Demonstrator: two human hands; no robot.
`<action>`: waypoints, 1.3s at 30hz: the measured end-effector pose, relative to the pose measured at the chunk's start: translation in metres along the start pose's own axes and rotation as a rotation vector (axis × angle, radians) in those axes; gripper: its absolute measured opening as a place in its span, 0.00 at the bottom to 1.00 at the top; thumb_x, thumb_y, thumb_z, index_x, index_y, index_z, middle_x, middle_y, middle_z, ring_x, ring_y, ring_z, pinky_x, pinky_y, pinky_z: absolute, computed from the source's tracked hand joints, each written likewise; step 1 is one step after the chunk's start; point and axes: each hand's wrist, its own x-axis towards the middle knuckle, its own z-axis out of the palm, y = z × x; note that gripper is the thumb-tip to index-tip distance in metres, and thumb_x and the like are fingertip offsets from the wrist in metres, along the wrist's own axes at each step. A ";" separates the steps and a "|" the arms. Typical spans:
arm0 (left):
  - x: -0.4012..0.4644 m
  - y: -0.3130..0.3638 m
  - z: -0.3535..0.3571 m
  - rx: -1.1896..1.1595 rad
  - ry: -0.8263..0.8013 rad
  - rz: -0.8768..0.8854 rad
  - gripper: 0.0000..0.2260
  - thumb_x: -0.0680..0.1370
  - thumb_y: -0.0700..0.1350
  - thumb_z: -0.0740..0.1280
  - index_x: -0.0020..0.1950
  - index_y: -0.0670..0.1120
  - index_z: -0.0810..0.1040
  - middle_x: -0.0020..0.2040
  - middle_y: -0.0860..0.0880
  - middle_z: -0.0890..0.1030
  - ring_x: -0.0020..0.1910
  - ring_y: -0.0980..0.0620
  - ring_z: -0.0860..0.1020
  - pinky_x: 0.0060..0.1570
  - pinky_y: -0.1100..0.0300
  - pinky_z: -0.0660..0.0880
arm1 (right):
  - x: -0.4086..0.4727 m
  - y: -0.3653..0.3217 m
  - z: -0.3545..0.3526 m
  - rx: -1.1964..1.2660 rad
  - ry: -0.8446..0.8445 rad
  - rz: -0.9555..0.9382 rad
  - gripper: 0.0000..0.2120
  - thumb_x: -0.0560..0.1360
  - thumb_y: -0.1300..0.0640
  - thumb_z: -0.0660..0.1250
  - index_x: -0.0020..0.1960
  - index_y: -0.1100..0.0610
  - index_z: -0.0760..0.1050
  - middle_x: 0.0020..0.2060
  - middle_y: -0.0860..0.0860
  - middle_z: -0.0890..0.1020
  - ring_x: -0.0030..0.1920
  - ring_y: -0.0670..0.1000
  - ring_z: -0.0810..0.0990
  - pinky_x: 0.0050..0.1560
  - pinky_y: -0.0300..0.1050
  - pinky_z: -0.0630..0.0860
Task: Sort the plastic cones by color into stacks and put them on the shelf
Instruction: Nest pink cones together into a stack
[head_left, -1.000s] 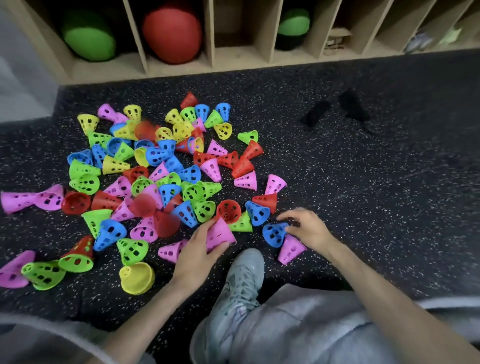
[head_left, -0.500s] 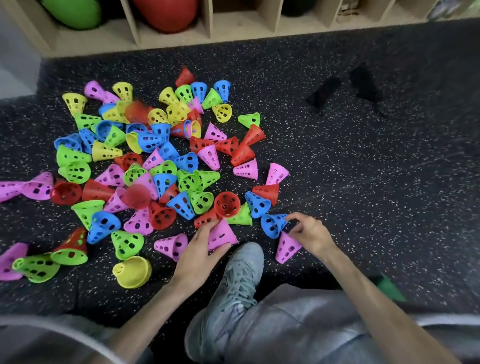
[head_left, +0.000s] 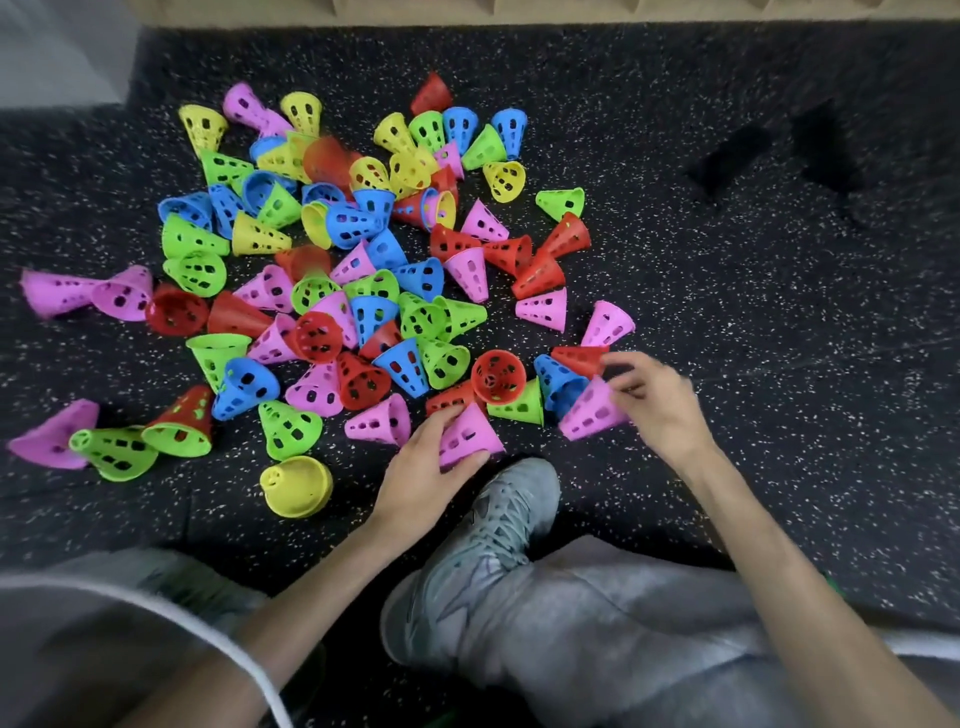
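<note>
Several perforated plastic cones in pink, red, blue, green and yellow lie scattered in a pile on the dark speckled floor. My left hand grips one pink cone at the pile's near edge. To its right, my right hand holds a second pink cone by its wide end, lifted beside a blue cone and a red cone. Another pink cone lies just left of my left hand.
The wooden shelf edge runs along the top of the view. My grey shoe and grey trouser leg sit between my arms. A yellow cone stands apart near my left forearm. Two dark patches mark the floor at right.
My right hand has picked up the pink cone that lay by my shoe and raised it toward the blue cone. The view has tilted down, so the shelf compartments are out of sight.
</note>
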 end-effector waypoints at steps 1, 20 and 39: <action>0.000 0.000 0.001 -0.019 0.010 -0.010 0.30 0.76 0.60 0.72 0.76 0.57 0.67 0.69 0.58 0.77 0.65 0.60 0.76 0.66 0.50 0.75 | 0.000 -0.009 0.002 0.070 0.014 -0.026 0.24 0.77 0.70 0.69 0.62 0.44 0.77 0.45 0.46 0.85 0.48 0.47 0.84 0.46 0.44 0.82; 0.008 0.004 0.000 -0.136 0.119 -0.050 0.28 0.75 0.55 0.76 0.72 0.53 0.72 0.63 0.59 0.80 0.60 0.61 0.77 0.60 0.59 0.76 | -0.011 -0.042 0.079 0.457 -0.366 -0.074 0.17 0.74 0.68 0.74 0.61 0.58 0.80 0.45 0.58 0.87 0.45 0.48 0.85 0.52 0.40 0.81; 0.034 -0.037 -0.100 0.406 -0.105 0.070 0.34 0.72 0.59 0.75 0.75 0.52 0.71 0.71 0.50 0.76 0.71 0.50 0.73 0.72 0.48 0.69 | -0.019 -0.037 0.089 0.379 -0.315 -0.100 0.16 0.75 0.67 0.73 0.61 0.58 0.80 0.44 0.55 0.88 0.52 0.56 0.85 0.64 0.60 0.77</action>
